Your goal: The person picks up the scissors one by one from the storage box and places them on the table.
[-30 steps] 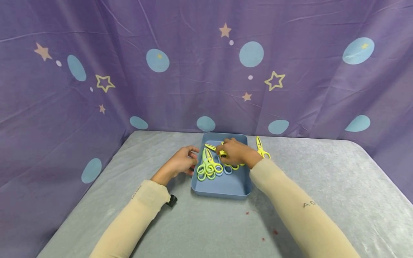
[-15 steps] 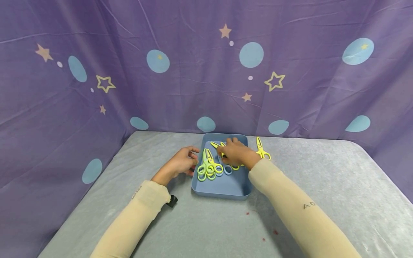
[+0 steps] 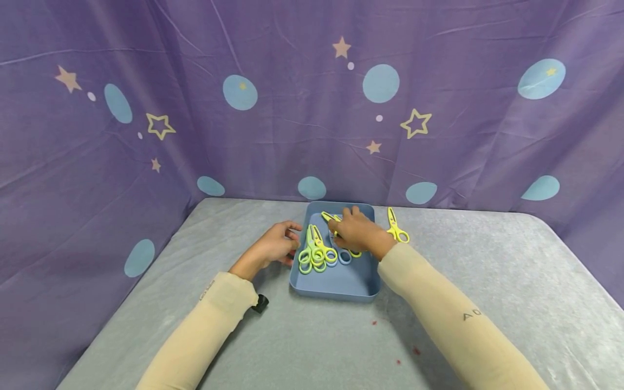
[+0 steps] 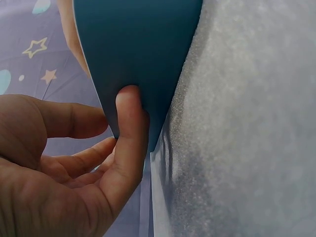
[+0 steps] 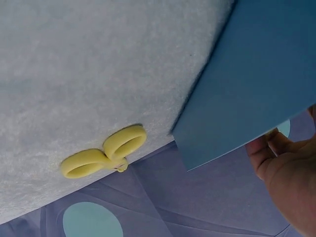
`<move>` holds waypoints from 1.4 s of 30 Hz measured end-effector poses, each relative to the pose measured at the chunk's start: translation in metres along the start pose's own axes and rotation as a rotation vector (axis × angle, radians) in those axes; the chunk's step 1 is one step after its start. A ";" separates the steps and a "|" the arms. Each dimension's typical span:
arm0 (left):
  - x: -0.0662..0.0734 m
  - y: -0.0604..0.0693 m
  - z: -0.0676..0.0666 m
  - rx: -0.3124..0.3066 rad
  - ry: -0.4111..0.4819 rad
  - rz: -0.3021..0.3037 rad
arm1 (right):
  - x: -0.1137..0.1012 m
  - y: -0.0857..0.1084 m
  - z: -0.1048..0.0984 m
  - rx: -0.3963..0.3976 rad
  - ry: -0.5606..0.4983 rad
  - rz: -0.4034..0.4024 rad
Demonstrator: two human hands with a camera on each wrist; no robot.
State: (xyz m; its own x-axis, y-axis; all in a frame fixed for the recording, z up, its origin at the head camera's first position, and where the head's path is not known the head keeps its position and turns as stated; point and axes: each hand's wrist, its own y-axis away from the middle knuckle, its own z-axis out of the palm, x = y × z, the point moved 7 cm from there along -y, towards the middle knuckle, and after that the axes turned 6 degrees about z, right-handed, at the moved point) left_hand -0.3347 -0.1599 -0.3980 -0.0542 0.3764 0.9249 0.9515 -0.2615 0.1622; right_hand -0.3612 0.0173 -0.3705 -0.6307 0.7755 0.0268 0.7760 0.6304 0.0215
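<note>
A shallow blue tray [image 3: 336,291] lies on the table with several scissors in it. My right hand [image 3: 358,230] is over its far half, gripping yellow scissors [image 3: 327,216] whose tip points up-left past the fingers; their handles are hidden under the hand. At the tray's left sit light green scissors [image 3: 309,239] and yellow scissors beside them, overlapping. Blue scissors [image 3: 345,263] lie partly under my right hand. My left hand [image 3: 275,242] is at the tray's left side; in the left wrist view one extended finger [image 4: 131,113] presses the outer wall and others touch near the rim.
Another pair of yellow scissors [image 3: 392,218] lies on the table just right of the tray, its handles [image 5: 124,142] showing in the right wrist view. Grey cloth covers the table [image 3: 487,260]. A purple patterned curtain [image 3: 292,151] hangs behind and at the left.
My right hand has shifted the gripped yellow scissors rightward and slightly back inside the tray, their tip turning more upward. The left hand and the tray stay where they were.
</note>
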 end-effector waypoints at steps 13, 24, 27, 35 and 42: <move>0.001 0.000 0.002 0.008 -0.007 0.006 | 0.003 0.001 0.007 -0.012 0.053 0.021; 0.002 -0.001 0.001 -0.020 -0.005 0.015 | 0.015 0.009 -0.001 0.130 0.115 0.112; 0.002 -0.001 0.001 -0.022 -0.011 0.019 | 0.017 0.013 -0.006 0.211 0.108 0.121; 0.000 -0.003 0.000 -0.010 -0.024 0.013 | 0.028 0.027 -0.017 0.332 0.076 0.169; -0.001 -0.003 -0.001 -0.007 -0.028 -0.002 | 0.043 0.036 -0.021 0.326 0.042 0.223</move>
State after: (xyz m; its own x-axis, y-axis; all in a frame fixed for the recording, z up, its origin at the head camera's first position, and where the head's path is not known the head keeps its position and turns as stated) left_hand -0.3373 -0.1600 -0.3990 -0.0472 0.4016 0.9146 0.9493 -0.2669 0.1662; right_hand -0.3606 0.0724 -0.3478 -0.4410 0.8968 0.0363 0.8488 0.4298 -0.3078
